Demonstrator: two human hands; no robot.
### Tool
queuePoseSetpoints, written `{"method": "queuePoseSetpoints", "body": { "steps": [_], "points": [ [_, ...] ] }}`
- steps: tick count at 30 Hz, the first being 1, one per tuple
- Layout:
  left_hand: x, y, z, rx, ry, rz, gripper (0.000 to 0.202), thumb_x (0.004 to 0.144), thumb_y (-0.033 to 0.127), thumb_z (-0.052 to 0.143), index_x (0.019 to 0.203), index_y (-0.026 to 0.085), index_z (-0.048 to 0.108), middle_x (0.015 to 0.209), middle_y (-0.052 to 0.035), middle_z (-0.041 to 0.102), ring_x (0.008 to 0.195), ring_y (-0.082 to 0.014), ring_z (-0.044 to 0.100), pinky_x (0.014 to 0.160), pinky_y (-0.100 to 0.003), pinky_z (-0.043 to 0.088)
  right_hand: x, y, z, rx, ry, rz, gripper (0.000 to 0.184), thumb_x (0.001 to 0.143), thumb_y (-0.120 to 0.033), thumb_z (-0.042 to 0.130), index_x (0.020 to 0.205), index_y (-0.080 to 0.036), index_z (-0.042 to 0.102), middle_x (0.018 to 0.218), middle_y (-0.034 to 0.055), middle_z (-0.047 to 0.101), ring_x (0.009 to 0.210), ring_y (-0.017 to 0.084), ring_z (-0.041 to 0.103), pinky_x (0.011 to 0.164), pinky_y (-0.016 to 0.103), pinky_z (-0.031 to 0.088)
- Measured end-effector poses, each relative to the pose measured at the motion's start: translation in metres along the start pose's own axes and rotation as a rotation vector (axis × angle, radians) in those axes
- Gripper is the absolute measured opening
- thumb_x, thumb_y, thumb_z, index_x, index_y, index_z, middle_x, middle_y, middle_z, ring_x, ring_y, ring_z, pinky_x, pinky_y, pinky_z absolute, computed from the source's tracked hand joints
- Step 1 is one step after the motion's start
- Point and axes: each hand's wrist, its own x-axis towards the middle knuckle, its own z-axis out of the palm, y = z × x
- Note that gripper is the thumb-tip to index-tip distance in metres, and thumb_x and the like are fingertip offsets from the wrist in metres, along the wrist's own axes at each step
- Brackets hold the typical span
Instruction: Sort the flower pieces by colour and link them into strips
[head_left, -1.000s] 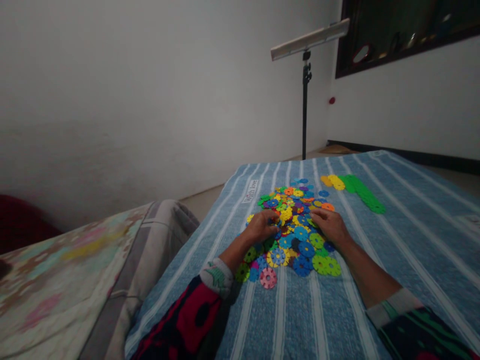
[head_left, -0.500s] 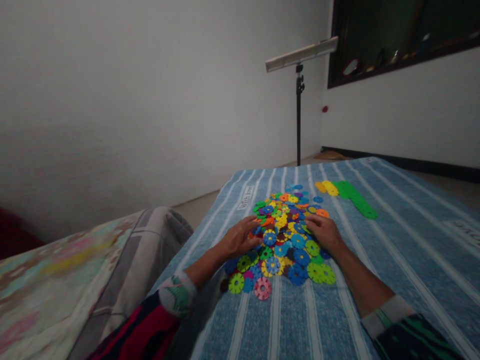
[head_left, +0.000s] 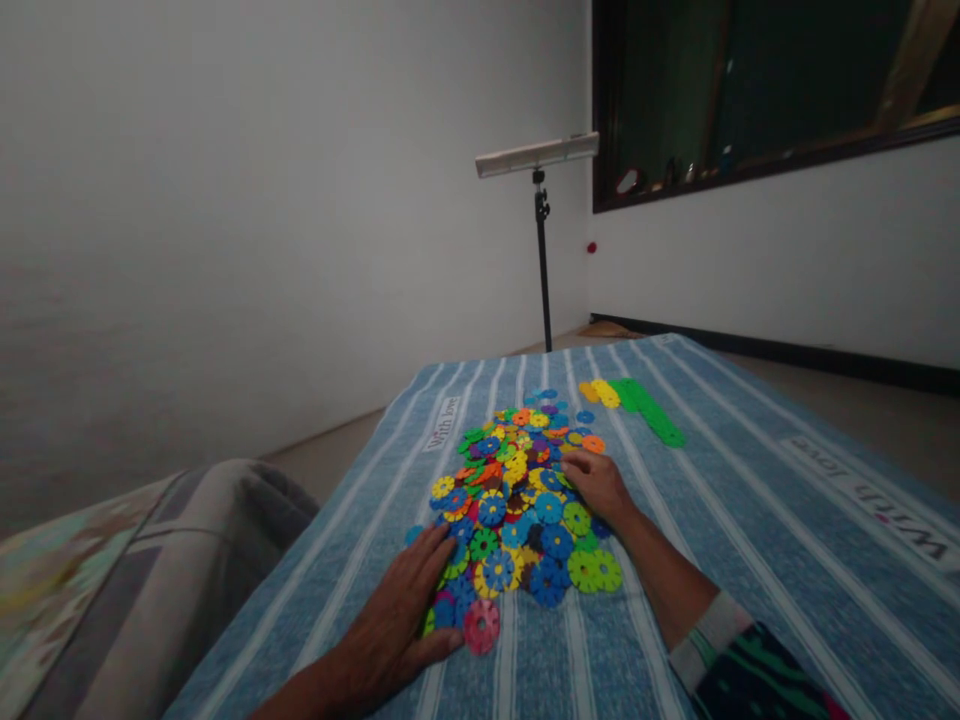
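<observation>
A pile of notched plastic discs (head_left: 491, 508) in many colours lies on the blue striped cloth (head_left: 555, 670). At the near left edge of the pile, my left hand (head_left: 409, 605) rests with thumb and fingers apart, touching discs there. A pink disc (head_left: 481, 627) lies just beyond the left thumb. My right hand (head_left: 602, 486) is at the pile's right side, its fingers curled and drawn together against the discs. Its fingertips are partly hidden, so what they pinch does not show. Two lime-green discs (head_left: 595, 571) lie below it at the pile's near right.
Farther back on the cloth lie overlapping rows of green discs (head_left: 651, 412) and yellow discs (head_left: 606, 393). A lamp on a black stand (head_left: 543, 260) rises behind the table. To the left sits a grey and patterned cover (head_left: 217, 530).
My left hand has pulled back from the pile's left side to its near left edge, fingers spreading. My right hand stays at the right side. The view has turned right.
</observation>
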Motion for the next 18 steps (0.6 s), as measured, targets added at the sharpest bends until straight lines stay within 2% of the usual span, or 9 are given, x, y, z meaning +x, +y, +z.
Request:
{"method": "queuePoseSetpoints", "body": {
  "steps": [6,10,15,18],
  "points": [
    [0.042,0.005,0.009,0.099,0.237,0.123,0.081,0.086,0.054,0.052,0.153,0.029,0.015,0.158,-0.0094,0.029,0.141,-0.0331,0.032,0.111,-0.05,0.034,0.004,0.004,0.002,-0.008,0.01,-0.056,0.025,0.071,-0.035,0.055,0.075,-0.018,0.073,0.078,0.0047,0.072,0.076,0.02,0.066,0.074,0.032,0.051],
    [0.074,0.005,0.013,0.12,0.258,0.111,0.077,0.086,0.05,0.055,0.151,0.026,0.022,0.156,-0.0117,0.032,0.141,-0.0318,0.032,0.112,-0.049,0.034,0.005,0.004,0.003,0.005,0.007,-0.045,0.025,0.072,-0.035,0.055,0.077,-0.018,0.073,0.08,0.0048,0.072,0.078,0.02,0.066,0.076,0.032,0.051],
    [0.111,0.011,0.013,0.089,0.317,-0.015,0.061,0.088,0.048,0.05,0.142,0.021,0.043,0.148,-0.0135,0.044,0.137,-0.0319,0.039,0.11,-0.05,0.036,0.004,0.004,0.003,0.012,0.013,-0.044,0.026,0.073,-0.036,0.056,0.077,-0.018,0.073,0.08,0.0046,0.072,0.077,0.02,0.066,0.076,0.032,0.051],
    [0.124,0.018,0.011,0.045,0.317,-0.044,0.053,0.088,0.048,0.05,0.133,0.019,0.053,0.144,-0.0143,0.049,0.134,-0.0322,0.043,0.109,-0.051,0.037,0.004,0.004,0.003,0.018,0.013,-0.048,0.025,0.073,-0.036,0.056,0.078,-0.018,0.073,0.079,0.0042,0.072,0.077,0.019,0.065,0.076,0.032,0.051]
  ]
}}
